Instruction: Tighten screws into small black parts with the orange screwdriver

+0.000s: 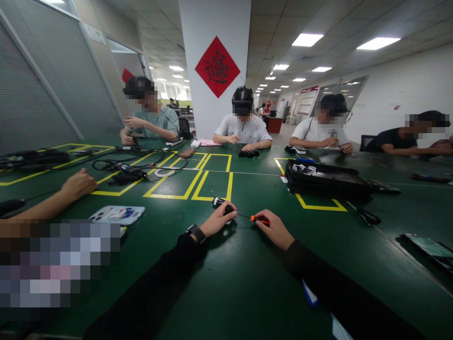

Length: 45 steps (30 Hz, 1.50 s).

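My right hand (275, 229) is closed around the handle of an orange and black screwdriver (261, 220). Its thin shaft points left, and the tip reaches a small black part (229, 209) at my left hand. The fingers of my left hand (217, 220) are closed on that black part, just above the green table; its exact kind is too small to make out. Right behind the left fingers lies a short black cylinder with a white band (217, 202). Whether it joins the held part I cannot tell.
Black trays (325, 178) are stacked at right centre, with a black-handled tool (368, 216) nearby. Tangled cables (130, 170) lie at back left. A phone (118, 215) and a co-worker's arm (53, 200) are at left. Several people sit across the green table (226, 293).
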Motion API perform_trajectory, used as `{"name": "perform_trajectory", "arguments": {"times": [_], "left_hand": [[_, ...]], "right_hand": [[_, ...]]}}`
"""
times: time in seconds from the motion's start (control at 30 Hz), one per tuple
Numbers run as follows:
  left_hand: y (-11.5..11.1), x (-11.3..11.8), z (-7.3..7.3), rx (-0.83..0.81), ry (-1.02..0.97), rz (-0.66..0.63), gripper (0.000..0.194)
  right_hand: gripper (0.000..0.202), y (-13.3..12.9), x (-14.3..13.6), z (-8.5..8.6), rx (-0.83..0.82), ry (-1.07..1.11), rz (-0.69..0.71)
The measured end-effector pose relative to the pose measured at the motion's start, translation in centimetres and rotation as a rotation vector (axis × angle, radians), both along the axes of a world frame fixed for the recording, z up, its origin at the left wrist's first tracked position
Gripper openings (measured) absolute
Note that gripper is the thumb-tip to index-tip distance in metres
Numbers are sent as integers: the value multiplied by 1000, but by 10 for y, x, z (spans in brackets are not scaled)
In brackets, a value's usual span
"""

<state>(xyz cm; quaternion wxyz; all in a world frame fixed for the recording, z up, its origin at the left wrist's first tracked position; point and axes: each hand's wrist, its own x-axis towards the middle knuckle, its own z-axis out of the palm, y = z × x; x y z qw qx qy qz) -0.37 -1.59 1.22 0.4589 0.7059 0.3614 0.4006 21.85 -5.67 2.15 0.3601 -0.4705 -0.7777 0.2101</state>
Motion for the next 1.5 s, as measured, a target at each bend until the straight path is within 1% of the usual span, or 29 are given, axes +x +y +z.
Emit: {"name": "perform_trajectory", "arguments": {"times": [0.17, 0.33, 0.4, 0.47, 0.6, 0.77, 0.87, 1.0, 1.07, 1.17, 1.33, 1.43, 1.5], "left_hand": [[0, 0, 0, 26, 25, -3, 25], [-1, 0, 0, 14, 32, -13, 25], [-1, 0, 0, 0, 31, -20, 26], [-1, 0, 0, 4, 35, -23, 26], [-1, -1, 1, 41, 45, -10, 25], [-1, -1, 2, 60, 56, -13, 23], [-1, -1, 3, 59, 55, -27, 23], [-2, -1, 3, 66, 57, -22, 22], [-2, -1, 4, 71, 62, -24, 22], [-2, -1, 4, 77, 62, -25, 21], [-1, -1, 3, 83, 58, -28, 22], [-1, 0, 2, 85, 60, -22, 23], [-1, 0, 2, 86, 60, -14, 23]], "right_hand": [[15, -1, -1, -1, -23, 8, -4], [19, 3, 1, -3, 17, -64, -48], [23, 4, 1, -4, 31, -85, -38], [22, 4, 2, -4, 35, -94, -29], [16, 1, 2, -3, 28, -63, -35], [16, -1, 0, -1, 0, -24, -14], [18, 0, 0, -1, -23, -24, -31], [23, 2, 0, -1, -1, -77, -44], [22, 2, 0, -2, 14, -104, -40], [18, 1, 1, -2, 9, -65, -26], [19, 1, 1, -4, -10, 18, 24], [18, 3, 1, -6, 4, -26, -1], [21, 4, 1, -6, 24, -71, -22]]}}
